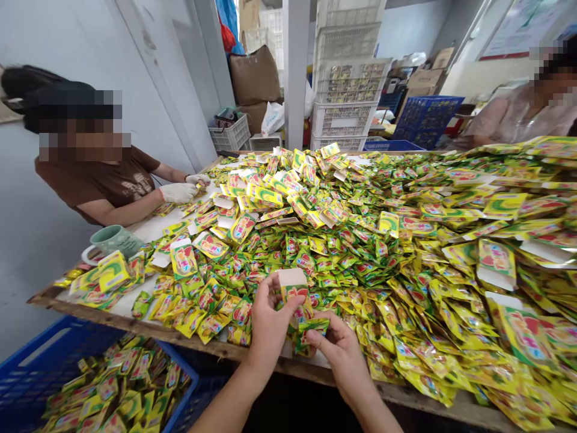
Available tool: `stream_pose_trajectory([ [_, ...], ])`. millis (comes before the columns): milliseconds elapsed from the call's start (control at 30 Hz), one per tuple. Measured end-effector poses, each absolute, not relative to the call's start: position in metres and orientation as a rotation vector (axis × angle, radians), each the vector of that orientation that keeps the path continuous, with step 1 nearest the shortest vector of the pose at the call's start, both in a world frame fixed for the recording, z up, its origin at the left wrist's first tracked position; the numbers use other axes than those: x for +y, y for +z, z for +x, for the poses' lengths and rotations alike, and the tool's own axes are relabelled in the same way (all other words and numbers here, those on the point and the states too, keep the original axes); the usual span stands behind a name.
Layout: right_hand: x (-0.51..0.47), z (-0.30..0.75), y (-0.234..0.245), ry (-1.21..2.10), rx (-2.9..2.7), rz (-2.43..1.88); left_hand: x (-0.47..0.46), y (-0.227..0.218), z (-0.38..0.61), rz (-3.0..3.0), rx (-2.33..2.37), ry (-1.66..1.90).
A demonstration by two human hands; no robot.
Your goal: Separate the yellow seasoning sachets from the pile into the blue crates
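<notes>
Just over the table's front edge, my left hand [269,319] is closed around a small printed cardboard box [293,284] whose white flap stands up. My right hand [336,343] pinches a green and yellow candy packet [314,328] between thumb and fingers, close below the box. Whether the packet touches the box I cannot tell. Beyond both hands spreads a heap of green and yellow packets [274,252]. Flattened and folded boxes lie on top of it, such as an open box [184,258] to the left.
A blue crate [180,364] of filled boxes stands below the table at left. A green mug [115,239] is on the table's left end. A co-worker in white gloves [178,191] works at left; another person [518,117] sits at far right. Stacked white crates [345,117] stand behind.
</notes>
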State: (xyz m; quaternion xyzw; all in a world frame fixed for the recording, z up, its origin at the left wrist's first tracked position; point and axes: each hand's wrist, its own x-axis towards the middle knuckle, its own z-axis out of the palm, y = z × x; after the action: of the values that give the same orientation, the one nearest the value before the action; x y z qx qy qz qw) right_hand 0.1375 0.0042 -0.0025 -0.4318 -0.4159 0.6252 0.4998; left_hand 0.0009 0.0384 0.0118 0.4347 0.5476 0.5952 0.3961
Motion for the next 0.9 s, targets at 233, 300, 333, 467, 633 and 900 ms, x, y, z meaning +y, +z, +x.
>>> stream_pose_trajectory([
  [233, 0.002, 0.165, 0.028, 1.034, -1.149, -1.272, 0.030, 0.016, 0.004, 1.244, 1.222, 1.186],
  [300, 0.004, 0.174, 0.043, 0.699, -1.274, -1.257, 0.025, 0.015, 0.011, 1.291, 1.105, 1.122],
  [333, 0.006, 0.177, 0.049, 0.570, -1.369, -1.227, 0.022, 0.014, 0.015, 1.289, 1.052, 1.107],
  [467, 0.012, 0.178, 0.053, 0.382, -1.760, -1.183, 0.012, 0.008, 0.024, 1.217, 1.031, 1.120],
  [633, 0.013, 0.178, 0.059, 0.524, -1.998, -1.276, 0.002, -0.001, 0.017, 1.181, 1.038, 1.141],
  [900, 0.012, 0.180, 0.082, 0.681, -2.288, -1.269, -0.003, 0.008, 0.010, 1.220, 0.892, 1.020],
])
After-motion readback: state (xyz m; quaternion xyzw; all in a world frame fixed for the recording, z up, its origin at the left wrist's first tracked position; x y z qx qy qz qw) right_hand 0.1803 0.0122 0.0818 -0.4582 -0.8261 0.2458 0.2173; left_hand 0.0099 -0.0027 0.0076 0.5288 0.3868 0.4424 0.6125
